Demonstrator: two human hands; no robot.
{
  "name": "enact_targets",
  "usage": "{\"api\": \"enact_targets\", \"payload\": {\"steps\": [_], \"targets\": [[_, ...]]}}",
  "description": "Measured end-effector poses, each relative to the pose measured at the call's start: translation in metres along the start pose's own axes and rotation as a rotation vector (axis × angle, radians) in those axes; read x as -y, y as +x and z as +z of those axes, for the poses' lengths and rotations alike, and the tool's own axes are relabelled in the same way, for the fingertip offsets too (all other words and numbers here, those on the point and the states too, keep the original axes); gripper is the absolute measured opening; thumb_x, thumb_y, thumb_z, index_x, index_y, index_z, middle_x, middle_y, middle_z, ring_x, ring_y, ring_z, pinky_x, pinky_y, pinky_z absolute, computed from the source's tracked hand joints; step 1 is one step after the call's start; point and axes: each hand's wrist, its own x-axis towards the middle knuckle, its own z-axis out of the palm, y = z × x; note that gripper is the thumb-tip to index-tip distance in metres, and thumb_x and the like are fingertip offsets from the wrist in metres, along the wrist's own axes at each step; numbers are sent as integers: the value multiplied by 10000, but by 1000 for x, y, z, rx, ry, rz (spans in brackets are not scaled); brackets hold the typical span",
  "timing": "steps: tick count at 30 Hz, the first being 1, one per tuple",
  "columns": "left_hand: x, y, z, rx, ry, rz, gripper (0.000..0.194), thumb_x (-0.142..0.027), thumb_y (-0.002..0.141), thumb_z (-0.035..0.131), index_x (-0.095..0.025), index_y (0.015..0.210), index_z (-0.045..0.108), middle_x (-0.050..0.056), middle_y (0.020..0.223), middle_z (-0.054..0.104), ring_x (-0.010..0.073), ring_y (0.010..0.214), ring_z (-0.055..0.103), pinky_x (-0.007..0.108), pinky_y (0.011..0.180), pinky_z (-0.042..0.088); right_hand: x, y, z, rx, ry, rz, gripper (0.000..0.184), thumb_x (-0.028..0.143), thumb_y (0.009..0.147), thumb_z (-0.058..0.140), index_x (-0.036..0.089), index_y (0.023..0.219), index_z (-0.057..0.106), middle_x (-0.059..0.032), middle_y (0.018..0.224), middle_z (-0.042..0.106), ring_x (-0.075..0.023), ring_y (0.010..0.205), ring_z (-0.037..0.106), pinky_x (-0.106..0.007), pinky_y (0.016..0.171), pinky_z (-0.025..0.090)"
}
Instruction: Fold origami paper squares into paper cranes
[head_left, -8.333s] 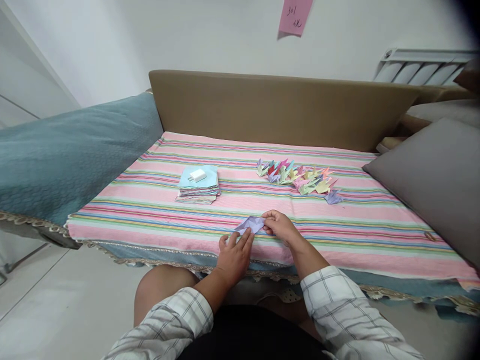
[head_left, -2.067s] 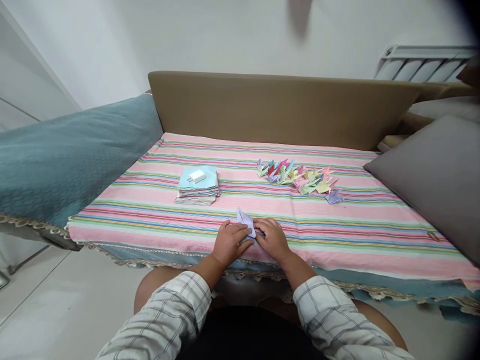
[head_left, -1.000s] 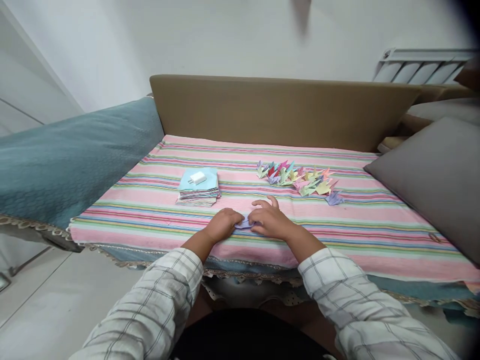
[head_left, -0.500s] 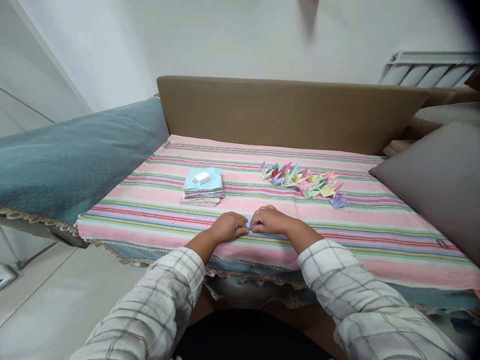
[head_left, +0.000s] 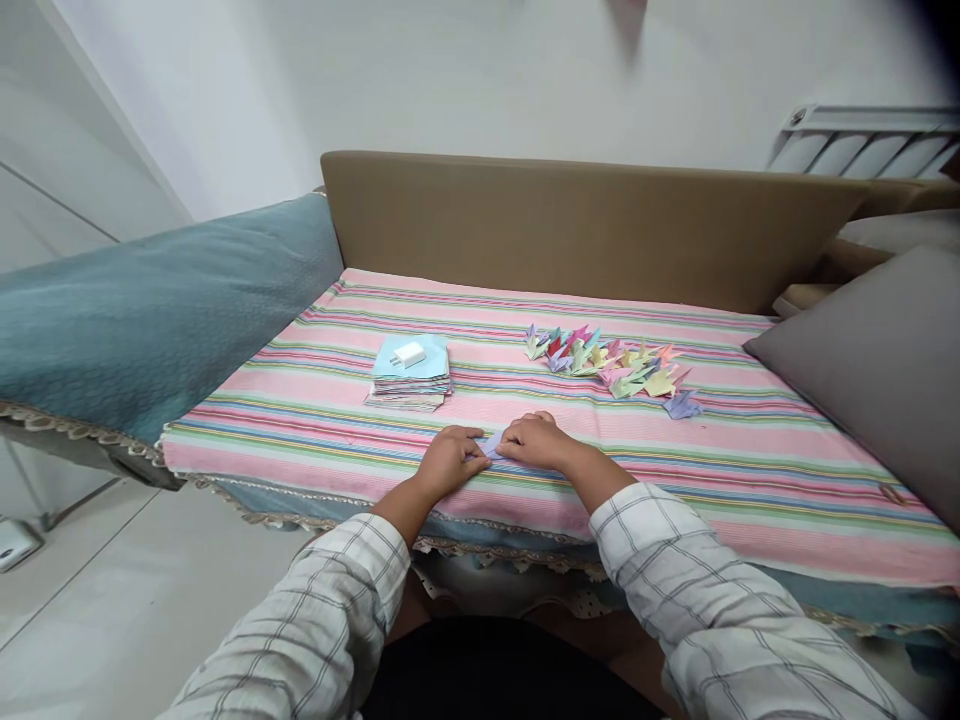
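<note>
A small piece of purple origami paper [head_left: 491, 446] lies on the striped cloth between my hands, partly covered by my fingers. My left hand [head_left: 452, 460] grips its left side, thumb and fingers closed on it. On the other side my right hand [head_left: 534, 441] pinches the paper with the fingers bent. Beyond my left hand stands a stack of square papers [head_left: 409, 385], light blue on top, with a white charger plug [head_left: 409, 354] resting on it. Several folded paper cranes [head_left: 615, 368] in many colours sit in rows past my right hand.
The striped cloth [head_left: 300, 420] covers a sofa seat with a brown backrest [head_left: 562, 225] behind. A blue-covered armrest [head_left: 172, 300] bounds the left, a grey cushion [head_left: 877, 370] the right. Something small and brown [head_left: 891, 494] lies near the cushion.
My left hand has shifted slightly left and its fingers have spread a little, so more of the purple paper shows. The whole view has moved slightly.
</note>
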Motion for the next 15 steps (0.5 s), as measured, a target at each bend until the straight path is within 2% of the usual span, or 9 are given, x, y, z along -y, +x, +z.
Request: {"api": "enact_targets", "payload": {"steps": [3,6,9,12,15], "targets": [[-1,1,3,-57,4,-72,83,-290,702,721,-213,672,723,64,1038,693,234,1049,594,364,916,413,3,1,2,-5,-4,51,281,462,848,482,261,838,679,-23,939,690,-221,1000,532,-392,896,253],[-4,3,2,-44,18,-96,124,-295,716,700,-211,625,704,54,902,716,237,1069,588,362,920,399,5,3,0,10,-21,65,290,450,843,476,246,827,681,-43,937,688,-234,993,532,-375,859,287],[-8,5,-1,-12,37,-116,193,-297,734,669,-206,564,670,41,800,713,233,1080,584,345,904,397,3,3,-4,47,-37,34,250,430,801,522,238,812,681,-49,908,684,-229,940,547,-328,782,327],[-10,8,-5,9,36,-138,226,-305,737,657,-202,536,648,37,789,709,233,1082,582,324,879,404,-1,4,-8,96,-54,-21,189,382,710,624,240,819,684,-42,886,682,-218,883,562,-281,700,346],[-11,10,-7,12,36,-135,220,-323,727,663,-206,542,646,36,800,709,236,1093,574,321,874,402,-5,5,-11,122,-73,-63,210,320,667,666,237,859,688,-42,935,676,-210,888,567,-255,671,357]]}}
